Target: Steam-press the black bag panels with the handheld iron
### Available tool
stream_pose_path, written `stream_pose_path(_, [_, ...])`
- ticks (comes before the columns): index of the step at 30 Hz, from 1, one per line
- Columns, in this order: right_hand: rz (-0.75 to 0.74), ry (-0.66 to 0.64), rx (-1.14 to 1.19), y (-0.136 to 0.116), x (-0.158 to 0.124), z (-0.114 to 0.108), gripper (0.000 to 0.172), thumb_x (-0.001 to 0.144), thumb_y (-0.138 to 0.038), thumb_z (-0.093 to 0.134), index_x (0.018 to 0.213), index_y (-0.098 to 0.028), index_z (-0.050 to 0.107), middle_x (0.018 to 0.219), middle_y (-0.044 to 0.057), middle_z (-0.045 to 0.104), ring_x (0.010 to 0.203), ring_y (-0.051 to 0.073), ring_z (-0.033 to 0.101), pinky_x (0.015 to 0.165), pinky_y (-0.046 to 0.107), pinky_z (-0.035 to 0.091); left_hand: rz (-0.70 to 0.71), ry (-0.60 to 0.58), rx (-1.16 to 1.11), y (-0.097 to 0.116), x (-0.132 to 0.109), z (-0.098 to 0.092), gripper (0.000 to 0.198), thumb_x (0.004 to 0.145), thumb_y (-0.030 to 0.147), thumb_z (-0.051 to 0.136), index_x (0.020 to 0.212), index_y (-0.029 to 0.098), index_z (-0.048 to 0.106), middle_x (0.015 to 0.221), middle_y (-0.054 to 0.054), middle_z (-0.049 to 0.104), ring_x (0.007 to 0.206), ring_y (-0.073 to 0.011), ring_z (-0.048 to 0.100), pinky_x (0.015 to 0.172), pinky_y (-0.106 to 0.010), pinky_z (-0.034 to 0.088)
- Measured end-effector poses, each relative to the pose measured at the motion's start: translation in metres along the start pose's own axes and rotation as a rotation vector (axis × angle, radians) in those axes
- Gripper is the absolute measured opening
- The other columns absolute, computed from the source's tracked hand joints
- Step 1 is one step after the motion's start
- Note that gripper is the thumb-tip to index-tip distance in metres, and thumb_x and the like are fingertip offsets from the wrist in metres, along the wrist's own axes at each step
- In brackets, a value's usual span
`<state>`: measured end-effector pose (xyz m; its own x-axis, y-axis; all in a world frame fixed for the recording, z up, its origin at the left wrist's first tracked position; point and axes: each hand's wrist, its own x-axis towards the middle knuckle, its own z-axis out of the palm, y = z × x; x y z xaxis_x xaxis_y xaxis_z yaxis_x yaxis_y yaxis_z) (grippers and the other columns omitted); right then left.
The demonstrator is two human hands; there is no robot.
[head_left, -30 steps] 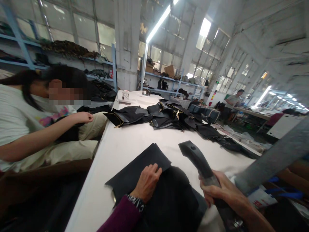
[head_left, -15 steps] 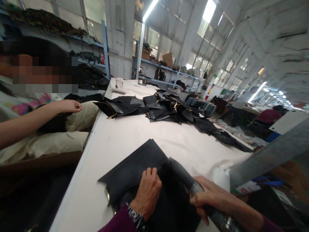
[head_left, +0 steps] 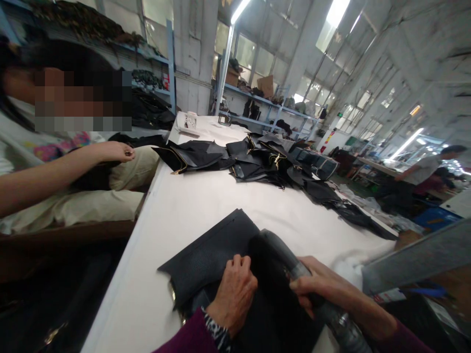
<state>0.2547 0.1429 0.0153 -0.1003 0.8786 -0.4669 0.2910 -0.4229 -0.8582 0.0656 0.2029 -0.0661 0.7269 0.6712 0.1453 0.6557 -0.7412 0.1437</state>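
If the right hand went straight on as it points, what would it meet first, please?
The right hand would probably meet the left hand, on the black piece, though depth is unclear.

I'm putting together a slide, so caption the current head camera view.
Left hand on black material, right hand gripping a dark tool, at a white table.

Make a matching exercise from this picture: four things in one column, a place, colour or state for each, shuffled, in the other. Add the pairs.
Column one:
1. Left hand
2. Right hand
3. Table top
4. Spread of black pieces with gold trim

Column two:
A. White
B. Closed around a dark hand tool
C. Lying well beyond both hands
D. Resting on the near black piece, fingers curled

Pairs: 1-D, 2-B, 3-A, 4-C
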Motion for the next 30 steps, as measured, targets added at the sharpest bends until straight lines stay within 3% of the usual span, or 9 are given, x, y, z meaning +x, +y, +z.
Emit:
stream_pose_path(7, [-0.114,0.155,-0.054,-0.021,-0.002,-0.023,0.016,0.079,-0.026,0.058,0.088,-0.016,0.050,0.048,-0.006,0.055,0.039,0.010,0.052,0.038,0.018,0.042,-0.008,0.003,-0.009,0.000,0.000,0.001,0.020,0.080,0.006,0.050,0.078,0.012,0.069,0.094,-0.012,0.060,0.084,-0.0277,0.054,0.065,-0.041,0.049])
stream_pose_path(13, [-0.117,-0.052,-0.097,-0.036,0.023,-0.001,0.016,0.075,-0.026,0.062,0.084,-0.016,0.055,0.050,-0.005,0.058,0.040,0.010,0.051,0.038,0.018,0.041,-0.011,-0.048,-0.028,0.001,0.001,-0.002,0.021,0.083,0.009,0.049,0.081,0.012,0.070,0.095,-0.013,0.060,0.090,-0.0285,0.054,0.069,-0.041,0.048])
stream_pose_path(16, [-0.087,-0.121,-0.111,-0.038,0.045,0.010,0.014,0.074,-0.025,0.062,0.082,-0.015,0.057,0.052,-0.004,0.059,0.040,0.010,0.052,0.038,0.018,0.040,-0.013,-0.053,-0.036,0.001,0.001,-0.003,0.025,0.085,0.011,0.046,0.093,0.011,0.069,0.101,-0.016,0.060,0.094,-0.0300,0.053,0.072,-0.043,0.049])
stream_pose_path(24, [-0.030,-0.197,-0.123,-0.036,0.091,0.011,0.005,0.080,-0.019,0.059,0.083,-0.016,0.056,0.055,-0.006,0.058,0.043,0.009,0.054,0.039,0.019,0.044,-0.020,0.020,-0.082,0.001,0.000,0.006,0.024,0.085,0.013,0.047,0.096,0.013,0.069,0.098,-0.013,0.061,0.089,-0.0293,0.055,0.069,-0.045,0.051])
stream_pose_path(30, [-0.074,-0.172,-0.081,-0.038,0.083,0.009,0.007,0.077,-0.016,0.056,0.084,-0.016,0.055,0.051,-0.007,0.055,0.040,0.008,0.051,0.038,0.019,0.043,-0.021,0.042,-0.051,0.002,0.000,0.004,0.024,0.084,0.009,0.047,0.081,0.014,0.071,0.099,-0.013,0.062,0.093,-0.0292,0.056,0.071,-0.043,0.052])
